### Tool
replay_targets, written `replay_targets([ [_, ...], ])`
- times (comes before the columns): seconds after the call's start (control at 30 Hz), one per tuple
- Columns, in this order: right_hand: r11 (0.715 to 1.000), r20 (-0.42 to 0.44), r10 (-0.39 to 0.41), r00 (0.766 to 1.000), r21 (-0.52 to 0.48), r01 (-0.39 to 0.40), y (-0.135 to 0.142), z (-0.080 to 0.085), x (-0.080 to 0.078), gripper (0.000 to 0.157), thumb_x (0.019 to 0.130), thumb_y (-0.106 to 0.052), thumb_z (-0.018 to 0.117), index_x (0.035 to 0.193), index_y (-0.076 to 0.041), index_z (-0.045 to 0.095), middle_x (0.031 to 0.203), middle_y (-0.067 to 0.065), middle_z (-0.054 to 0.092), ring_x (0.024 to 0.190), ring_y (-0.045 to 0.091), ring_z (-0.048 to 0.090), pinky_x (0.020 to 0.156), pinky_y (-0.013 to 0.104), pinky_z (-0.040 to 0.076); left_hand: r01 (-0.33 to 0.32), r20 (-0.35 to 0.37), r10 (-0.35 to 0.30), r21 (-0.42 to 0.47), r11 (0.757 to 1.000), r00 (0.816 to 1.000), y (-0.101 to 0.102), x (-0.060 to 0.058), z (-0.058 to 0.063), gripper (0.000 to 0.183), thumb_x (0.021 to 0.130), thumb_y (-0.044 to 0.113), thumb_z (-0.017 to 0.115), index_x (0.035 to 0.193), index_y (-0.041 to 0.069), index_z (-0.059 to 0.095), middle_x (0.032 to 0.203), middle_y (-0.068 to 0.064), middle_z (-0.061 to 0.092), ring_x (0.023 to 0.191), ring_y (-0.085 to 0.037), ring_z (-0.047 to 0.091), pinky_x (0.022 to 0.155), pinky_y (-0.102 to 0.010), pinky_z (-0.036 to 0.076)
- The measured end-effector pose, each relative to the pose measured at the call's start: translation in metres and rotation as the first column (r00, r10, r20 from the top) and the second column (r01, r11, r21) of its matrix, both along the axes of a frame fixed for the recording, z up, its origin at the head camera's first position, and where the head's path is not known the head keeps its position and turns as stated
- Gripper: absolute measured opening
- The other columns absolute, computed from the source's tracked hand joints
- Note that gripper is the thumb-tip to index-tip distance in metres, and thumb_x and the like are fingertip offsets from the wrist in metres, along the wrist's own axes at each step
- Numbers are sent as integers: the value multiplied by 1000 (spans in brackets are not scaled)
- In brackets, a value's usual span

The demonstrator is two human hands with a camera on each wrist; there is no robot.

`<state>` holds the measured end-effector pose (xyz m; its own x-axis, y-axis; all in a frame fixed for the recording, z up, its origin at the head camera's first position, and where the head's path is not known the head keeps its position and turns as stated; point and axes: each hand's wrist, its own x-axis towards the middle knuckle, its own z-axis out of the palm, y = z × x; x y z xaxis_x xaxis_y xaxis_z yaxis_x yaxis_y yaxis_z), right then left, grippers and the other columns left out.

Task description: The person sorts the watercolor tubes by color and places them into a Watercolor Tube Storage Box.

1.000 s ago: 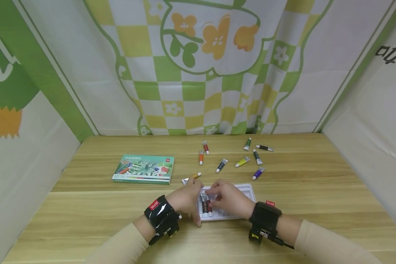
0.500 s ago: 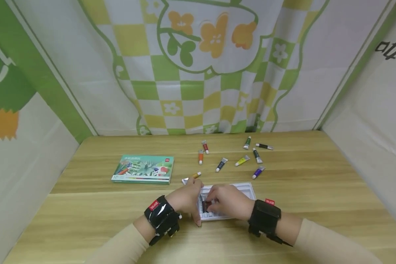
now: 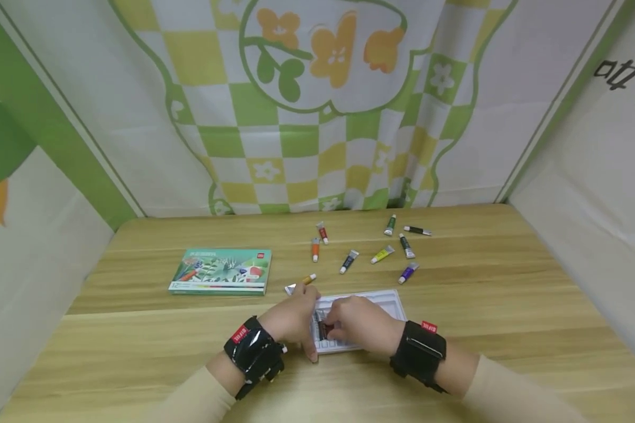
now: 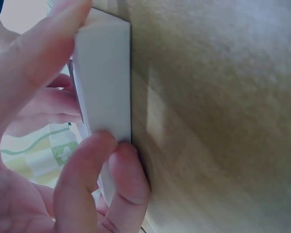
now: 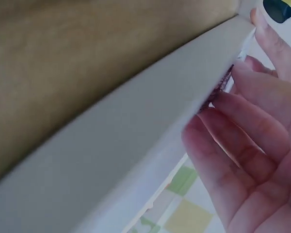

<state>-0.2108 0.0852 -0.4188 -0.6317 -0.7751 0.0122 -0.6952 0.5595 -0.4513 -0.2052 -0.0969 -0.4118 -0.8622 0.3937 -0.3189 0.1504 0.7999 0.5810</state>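
1) We see the left hand [image 3: 291, 317] gripping the white tray [image 3: 393, 304] at its left side, thumb and fingers curled round the edge
2) We note the right hand [image 3: 364, 326] pinching a dark red tube [image 5: 218, 91] inside the tray, toward its left end, beside a blackish tube [image 3: 321, 331]
3) On the surface [image 3: 137, 358], an ochre tube [image 3: 309, 279] lies just beyond the left hand
4) We find the green box [image 3: 219, 270] flat, farther left
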Motion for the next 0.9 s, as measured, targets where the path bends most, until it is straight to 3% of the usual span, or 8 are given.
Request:
replay_targets([
  [0.23,999,-47,38,998,-27,-39,11,-6,6,21,90,-5,77,111,-2,78,108,8,75,102,19,71,89,32,56,20,-33,-21,-28,999,999,3,0,0,107,43,6,103,133,-11,47,125,-25,43,96,-30,54,74,-34,54],
  [0.4,995,11,99,995,-16,-99,19,-6,-3,24,90,-2,75,114,-2,77,119,10,73,112,22,68,96,33,54,-1,1,1,-18,1000,1000,2,0,-2,109,45,5,102,137,-10,46,128,-26,43,94,-29,54,69,-34,52],
  [0.53,989,70,147,987,6,-148,23,2,-14,24,92,0,72,115,-4,78,120,8,73,114,19,67,97,32,53,-2,4,2,-9,1000,1000,1,-2,-1,111,46,6,102,140,-10,45,132,-27,42,96,-30,55,76,-38,54],
  [0.7,994,132,102,986,33,-107,24,20,-32,24,93,3,70,115,-5,77,116,6,74,110,19,68,95,32,54,-2,9,2,-12,1000,1000,-1,-2,0,112,46,8,103,140,-9,45,133,-27,42,102,-32,55,87,-44,54],
  [0.9,998,78,57,995,24,-59,11,29,-69,21,93,2,71,112,-2,77,110,8,75,99,19,68,87,31,56,0,2,0,-3,1000,1000,-2,0,-4,112,46,8,102,140,-8,45,131,-26,42,101,-32,55,82,-42,55],
])
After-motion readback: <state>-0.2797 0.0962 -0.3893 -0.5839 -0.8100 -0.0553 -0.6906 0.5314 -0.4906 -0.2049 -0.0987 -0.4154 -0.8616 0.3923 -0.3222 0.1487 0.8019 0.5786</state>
